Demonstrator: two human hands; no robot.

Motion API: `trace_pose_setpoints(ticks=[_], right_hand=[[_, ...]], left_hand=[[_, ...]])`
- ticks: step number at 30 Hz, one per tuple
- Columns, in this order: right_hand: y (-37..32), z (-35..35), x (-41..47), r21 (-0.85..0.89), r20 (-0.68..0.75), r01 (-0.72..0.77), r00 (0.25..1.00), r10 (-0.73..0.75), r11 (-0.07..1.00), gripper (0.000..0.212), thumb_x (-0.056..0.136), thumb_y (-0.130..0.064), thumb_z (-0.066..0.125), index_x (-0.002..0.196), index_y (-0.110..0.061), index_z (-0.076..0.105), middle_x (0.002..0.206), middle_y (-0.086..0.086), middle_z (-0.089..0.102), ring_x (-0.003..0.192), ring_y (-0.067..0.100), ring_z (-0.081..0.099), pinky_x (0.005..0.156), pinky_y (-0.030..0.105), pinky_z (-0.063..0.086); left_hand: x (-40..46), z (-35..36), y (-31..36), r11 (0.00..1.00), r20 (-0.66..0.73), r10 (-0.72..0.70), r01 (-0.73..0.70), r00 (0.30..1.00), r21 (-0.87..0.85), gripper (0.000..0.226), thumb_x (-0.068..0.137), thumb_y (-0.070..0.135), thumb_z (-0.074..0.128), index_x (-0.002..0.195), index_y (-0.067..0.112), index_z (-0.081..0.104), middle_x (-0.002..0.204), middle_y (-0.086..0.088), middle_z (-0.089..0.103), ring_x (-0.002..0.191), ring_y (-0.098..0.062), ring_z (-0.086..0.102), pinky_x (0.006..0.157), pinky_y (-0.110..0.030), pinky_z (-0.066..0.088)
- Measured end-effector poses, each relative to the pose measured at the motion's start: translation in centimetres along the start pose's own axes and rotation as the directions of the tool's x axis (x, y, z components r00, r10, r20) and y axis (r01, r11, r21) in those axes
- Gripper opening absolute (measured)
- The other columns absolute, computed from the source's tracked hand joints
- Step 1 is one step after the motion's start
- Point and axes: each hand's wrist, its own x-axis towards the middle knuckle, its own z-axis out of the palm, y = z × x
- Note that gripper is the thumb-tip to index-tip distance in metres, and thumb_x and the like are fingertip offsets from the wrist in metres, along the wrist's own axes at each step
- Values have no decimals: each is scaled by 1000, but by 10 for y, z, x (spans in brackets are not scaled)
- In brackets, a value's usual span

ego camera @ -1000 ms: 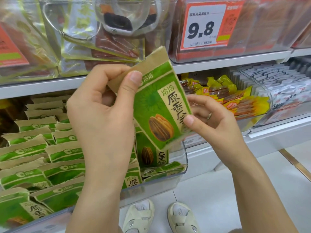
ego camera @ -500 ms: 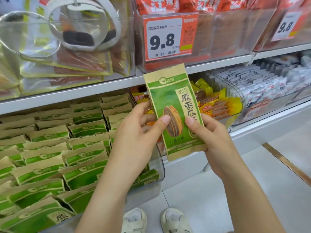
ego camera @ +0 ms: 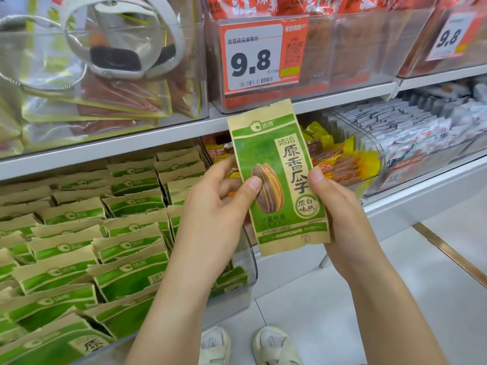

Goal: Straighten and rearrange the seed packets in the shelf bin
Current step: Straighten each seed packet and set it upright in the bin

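One green and tan seed packet (ego camera: 279, 177) with a sunflower seed picture stands upright in front of the shelf, face toward me. My left hand (ego camera: 218, 206) pinches its left edge, thumb on the front. My right hand (ego camera: 340, 212) grips its right edge and lower corner. Below and to the left, the clear shelf bin (ego camera: 250, 262) holds several rows of matching packets (ego camera: 126, 248) standing on end, some leaning.
A clear bin with an orange 9.8 price tag (ego camera: 261, 54) sits on the shelf above. To the right are a bin of yellow snack packs (ego camera: 340, 156) and a bin of white packets (ego camera: 421, 130). My feet (ego camera: 247, 346) stand on the pale floor below.
The packet has turned from tilted to upright and faces me squarely. My left hand slid from its top down to its left edge. The view shifted left, showing more of the bin.
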Motion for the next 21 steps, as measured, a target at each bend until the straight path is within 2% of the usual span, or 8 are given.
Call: trace_pose_setpoints(ticks=[3,5,7,8,11,13,18,21], right_hand=[[0,2,-1,15,42,-4,999,3,1000,38,79,-49,57,96,-23,78,101,8,75,95,23,71,75,34,59],[1,3,-1,-31,45,18,999,-16,999,31,81,-48,63,95,-25,77,100,8,75,95,24,71,82,49,57],[3,4,-1,-66,36,46,998,-44,997,36,76,-52,61,95,-25,77,99,9,75,93,28,69,84,64,48],[3,5,-1,-70,43,63,997,-60,996,39,74,-53,59,95,-24,77,98,8,75,91,28,68,83,64,48],[4,6,-1,-53,95,106,990,-101,993,38,75,-53,60,95,-26,77,96,4,75,88,21,71,75,40,59],[5,7,-1,-39,105,121,988,-116,992,39,75,-54,61,96,-25,77,96,3,75,87,19,70,74,34,58],[7,12,1,1,98,95,991,-95,995,39,75,-51,61,98,-24,77,104,6,74,95,22,70,80,35,58],[8,15,1,25,119,83,989,-86,996,46,74,-55,66,106,-23,75,109,9,72,100,27,69,85,44,57]], left_hand=[[0,0,-3,998,-153,16,-6,988,63,20,90,30,65,103,32,51,103,8,72,79,-2,70,68,-29,54],[-1,0,-5,993,-193,42,-19,980,117,17,90,34,64,95,32,49,103,13,69,77,-3,69,70,-35,53],[-2,0,-6,987,-192,69,-39,979,157,13,91,34,62,92,33,49,96,19,69,75,-5,69,68,-36,52],[-2,0,-6,984,-191,87,-54,978,171,12,92,34,62,92,33,50,94,19,69,75,-5,68,65,-33,49],[-2,-1,-5,976,-189,134,-97,973,196,9,93,32,60,90,32,52,96,10,66,78,-8,68,63,-28,45],[-2,-2,-5,971,-180,136,-96,974,217,8,94,30,58,89,32,53,94,12,64,77,-5,68,63,-27,47],[-1,-4,-4,976,-164,91,-56,982,209,9,96,27,56,87,29,57,91,13,66,77,-2,67,66,-27,55],[-2,-4,0,987,-154,57,-32,986,159,9,95,30,56,89,24,57,89,18,69,75,0,68,64,-23,58]])
